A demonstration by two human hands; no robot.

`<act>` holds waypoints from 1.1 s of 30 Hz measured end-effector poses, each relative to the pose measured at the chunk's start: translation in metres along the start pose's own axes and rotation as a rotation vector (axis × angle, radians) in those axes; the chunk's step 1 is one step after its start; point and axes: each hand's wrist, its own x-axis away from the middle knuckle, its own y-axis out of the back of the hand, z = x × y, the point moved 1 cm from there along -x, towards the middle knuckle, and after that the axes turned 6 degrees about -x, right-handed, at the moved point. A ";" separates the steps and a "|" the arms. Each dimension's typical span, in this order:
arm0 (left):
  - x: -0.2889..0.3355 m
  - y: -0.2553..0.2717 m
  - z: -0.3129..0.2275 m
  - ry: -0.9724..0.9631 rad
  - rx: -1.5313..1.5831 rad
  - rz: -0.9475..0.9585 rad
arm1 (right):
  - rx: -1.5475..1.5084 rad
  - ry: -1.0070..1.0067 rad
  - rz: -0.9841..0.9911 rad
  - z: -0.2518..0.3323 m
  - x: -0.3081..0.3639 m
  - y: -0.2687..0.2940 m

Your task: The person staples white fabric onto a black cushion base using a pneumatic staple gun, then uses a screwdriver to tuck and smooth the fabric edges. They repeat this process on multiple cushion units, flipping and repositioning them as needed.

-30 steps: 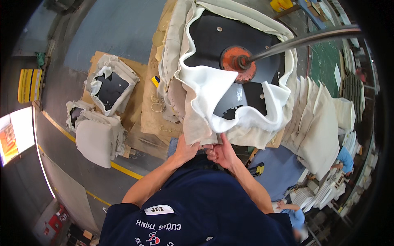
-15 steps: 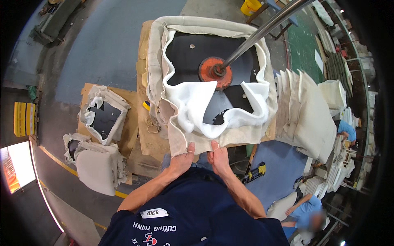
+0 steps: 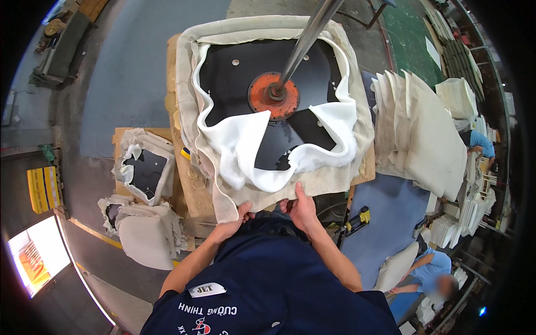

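Observation:
A seat cushion lies upside down in front of me, its beige fabric cover (image 3: 324, 183) loose along the near edge. White padding (image 3: 262, 176) spills in folds over a black base panel (image 3: 229, 75). A round orange press plate (image 3: 273, 114) on a slanted metal rod (image 3: 306, 47) bears down on the panel. My left hand (image 3: 235, 221) is closed on the cover's near edge, close to its left corner. Further right, my right hand (image 3: 302, 210) pinches the same edge, thumb on top and fingers underneath.
The cushion rests on a wooden board (image 3: 198, 202). At left are smaller cushions (image 3: 146, 237); at right stand stacked beige cushions (image 3: 430, 139). A yellow-and-black tool (image 3: 357, 220) sits right of my right hand. Another person in a blue shirt (image 3: 434, 268) is at lower right.
My left hand has moved left and down along the cover's edge, and my right hand slightly right. The near edge is spread wider. The whole view has shifted a little.

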 end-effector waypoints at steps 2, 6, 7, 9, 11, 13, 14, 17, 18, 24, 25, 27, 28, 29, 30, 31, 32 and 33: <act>-0.006 -0.007 0.001 0.016 0.087 -0.090 | 0.178 0.166 0.028 -0.002 -0.004 0.009; -0.006 -0.012 -0.006 -0.109 0.024 -0.349 | 0.457 0.316 -0.005 0.001 -0.001 0.017; -0.002 -0.011 -0.010 -0.153 -0.025 -0.399 | 0.499 0.328 -0.043 0.001 0.004 0.015; 0.008 -0.010 -0.014 -0.178 -0.038 -0.412 | 0.576 0.361 -0.109 0.017 0.026 -0.011; 0.025 -0.012 -0.018 -0.175 -0.015 -0.416 | 0.557 0.403 -0.089 -0.002 0.033 -0.001; 0.024 -0.009 -0.029 -0.157 0.033 -0.420 | 0.547 0.296 -0.048 0.005 0.025 0.002; 0.026 -0.005 -0.026 -0.121 0.022 -0.395 | 0.478 0.239 -0.017 0.006 0.019 0.002; 0.024 0.010 -0.027 -0.077 -0.056 -0.312 | 0.340 0.107 0.018 -0.002 0.008 0.026; 0.027 0.018 -0.025 -0.083 -0.127 -0.291 | 0.261 0.065 -0.008 -0.002 0.008 0.031; 0.029 0.041 -0.029 -0.054 -0.240 -0.278 | -0.129 -0.013 0.117 0.001 -0.007 0.060; 0.028 0.041 -0.031 -0.045 -0.230 -0.292 | -0.171 -0.027 0.113 0.007 -0.009 0.057; 0.028 0.044 -0.035 -0.028 -0.229 -0.327 | -0.253 -0.054 0.105 0.029 -0.002 0.039; 0.027 0.046 -0.038 -0.024 -0.238 -0.344 | -0.202 0.084 0.008 0.029 -0.007 0.035; 0.029 0.045 -0.041 -0.016 -0.245 -0.359 | -0.147 0.220 -0.093 0.026 -0.010 0.032; 0.034 0.044 -0.046 -0.063 -0.303 -0.340 | -0.090 0.356 -0.193 0.023 -0.011 0.033; 0.042 0.045 -0.053 -0.110 -0.361 -0.322 | -0.021 0.359 -0.183 0.020 -0.008 0.040; 0.048 0.047 -0.057 -0.156 -0.410 -0.315 | 0.057 0.359 -0.162 0.019 -0.002 0.048; 0.047 0.053 -0.054 -0.178 -0.459 -0.301 | 0.127 0.372 -0.142 0.023 0.004 0.042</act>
